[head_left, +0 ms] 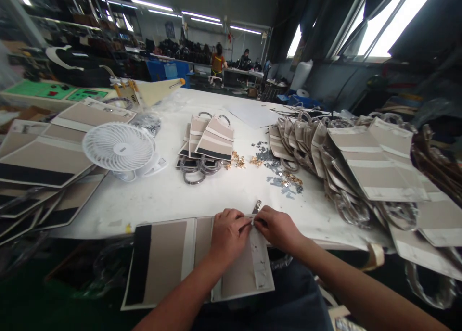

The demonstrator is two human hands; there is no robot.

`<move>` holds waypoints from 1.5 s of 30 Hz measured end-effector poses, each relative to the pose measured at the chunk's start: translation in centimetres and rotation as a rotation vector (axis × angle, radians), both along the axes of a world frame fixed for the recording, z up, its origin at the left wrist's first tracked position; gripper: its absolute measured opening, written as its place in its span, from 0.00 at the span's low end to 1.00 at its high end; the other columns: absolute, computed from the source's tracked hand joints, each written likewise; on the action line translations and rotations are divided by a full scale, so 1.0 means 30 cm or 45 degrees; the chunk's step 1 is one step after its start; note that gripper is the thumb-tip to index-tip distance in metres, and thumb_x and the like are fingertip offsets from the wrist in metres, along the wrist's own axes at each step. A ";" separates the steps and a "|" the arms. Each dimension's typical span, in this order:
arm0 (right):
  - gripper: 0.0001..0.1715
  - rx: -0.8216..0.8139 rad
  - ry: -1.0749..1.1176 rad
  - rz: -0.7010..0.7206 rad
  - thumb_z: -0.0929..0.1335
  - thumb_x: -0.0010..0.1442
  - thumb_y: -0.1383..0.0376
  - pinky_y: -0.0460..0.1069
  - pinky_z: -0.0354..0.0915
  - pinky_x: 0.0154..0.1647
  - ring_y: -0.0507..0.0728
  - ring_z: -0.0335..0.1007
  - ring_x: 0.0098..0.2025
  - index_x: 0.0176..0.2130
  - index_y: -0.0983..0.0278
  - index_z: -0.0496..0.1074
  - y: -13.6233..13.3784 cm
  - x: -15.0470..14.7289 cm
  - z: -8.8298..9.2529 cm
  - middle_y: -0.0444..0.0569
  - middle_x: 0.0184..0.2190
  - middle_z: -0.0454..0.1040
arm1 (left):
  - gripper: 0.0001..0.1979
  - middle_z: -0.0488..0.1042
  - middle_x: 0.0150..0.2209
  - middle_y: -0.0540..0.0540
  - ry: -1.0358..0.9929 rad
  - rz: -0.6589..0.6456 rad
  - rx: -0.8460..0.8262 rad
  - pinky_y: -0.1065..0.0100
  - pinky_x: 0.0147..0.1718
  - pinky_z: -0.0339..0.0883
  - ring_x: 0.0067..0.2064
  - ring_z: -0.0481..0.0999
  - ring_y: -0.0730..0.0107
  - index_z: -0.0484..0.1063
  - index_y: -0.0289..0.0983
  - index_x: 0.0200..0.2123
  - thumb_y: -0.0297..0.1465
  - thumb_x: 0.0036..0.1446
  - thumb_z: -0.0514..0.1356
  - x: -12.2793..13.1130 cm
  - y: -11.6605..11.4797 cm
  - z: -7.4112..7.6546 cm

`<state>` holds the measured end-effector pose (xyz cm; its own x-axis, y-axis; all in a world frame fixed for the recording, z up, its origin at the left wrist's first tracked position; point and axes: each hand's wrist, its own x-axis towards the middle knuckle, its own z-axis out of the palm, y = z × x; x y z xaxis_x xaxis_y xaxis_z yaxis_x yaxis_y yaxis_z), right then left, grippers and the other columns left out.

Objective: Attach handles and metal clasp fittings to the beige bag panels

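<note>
A beige bag panel [168,254] with a black band and pale strips lies at the table's front edge, partly over my lap. My left hand [231,232] rests on its right section, fingers bent and gripping near the top edge. Close beside it, my right hand [277,227] is closed in a pinch at the same edge; what lies between its fingertips is too small to make out. A small shiny metal piece [257,206] sticks up just beyond the fingertips. Below the hands, a pale strip [260,259] runs down the panel. Part of a plastic-wrapped handle [281,260] shows beneath its right side.
A white fan [121,148] stands at left, beside stacked panels [43,160]. Further panels [216,137] lie mid-table, near gold fittings [238,159] and grey metal plates [265,154]. Many panels with wrapped handles [375,160] crowd the right. Two people are in the background.
</note>
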<state>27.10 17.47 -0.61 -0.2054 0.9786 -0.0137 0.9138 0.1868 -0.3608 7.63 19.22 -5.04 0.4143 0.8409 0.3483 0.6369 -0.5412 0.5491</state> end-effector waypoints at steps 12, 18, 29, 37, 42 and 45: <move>0.16 -0.048 0.041 -0.690 0.71 0.63 0.61 0.52 0.69 0.44 0.63 0.80 0.43 0.47 0.62 0.85 0.286 0.463 -0.027 0.54 0.41 0.86 | 0.10 0.79 0.43 0.48 -0.060 -0.052 0.018 0.50 0.49 0.66 0.47 0.76 0.57 0.84 0.48 0.40 0.26 0.60 0.68 -0.003 0.062 -0.003; 0.18 -0.060 0.006 -0.760 0.73 0.60 0.57 0.50 0.67 0.40 0.64 0.80 0.44 0.47 0.60 0.86 0.392 0.574 -0.066 0.55 0.42 0.86 | 0.11 0.79 0.43 0.47 -0.047 -0.065 0.023 0.49 0.49 0.67 0.48 0.76 0.56 0.84 0.48 0.42 0.26 0.60 0.67 -0.001 0.070 -0.013; 0.08 -0.045 0.251 -0.765 0.75 0.54 0.64 0.47 0.63 0.29 0.57 0.76 0.32 0.35 0.64 0.83 0.405 0.559 -0.069 0.50 0.28 0.81 | 0.11 0.79 0.43 0.48 -0.060 -0.059 0.021 0.50 0.49 0.66 0.47 0.76 0.56 0.84 0.48 0.41 0.25 0.59 0.67 0.006 0.068 -0.008; 0.13 -0.199 0.645 -0.737 0.73 0.55 0.58 0.46 0.63 0.22 0.53 0.67 0.22 0.36 0.66 0.79 0.239 0.490 0.067 0.44 0.19 0.71 | 0.08 0.80 0.43 0.49 -0.063 -0.045 0.019 0.52 0.49 0.65 0.48 0.76 0.57 0.84 0.47 0.40 0.27 0.59 0.69 0.007 0.059 -0.015; 0.16 -0.567 0.768 -0.402 0.72 0.60 0.53 0.46 0.60 0.24 0.53 0.67 0.23 0.39 0.64 0.77 -0.010 0.263 0.153 0.43 0.20 0.72 | 0.03 0.80 0.45 0.48 -0.013 -0.049 0.017 0.53 0.50 0.64 0.49 0.75 0.57 0.84 0.46 0.40 0.33 0.62 0.69 0.013 0.038 -0.028; 0.13 -0.728 0.751 -0.213 0.71 0.63 0.55 0.46 0.60 0.25 0.52 0.67 0.24 0.40 0.62 0.77 -0.104 0.127 0.143 0.41 0.23 0.73 | 0.03 0.80 0.45 0.48 0.006 -0.031 0.014 0.53 0.50 0.64 0.50 0.75 0.57 0.84 0.45 0.40 0.34 0.63 0.69 0.016 0.031 -0.034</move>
<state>30.92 14.35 3.68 -0.1871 0.8717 -0.4529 0.5445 -0.2917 -0.7864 8.10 20.16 -6.07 0.4362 0.8268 0.3552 0.6259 -0.5624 0.5403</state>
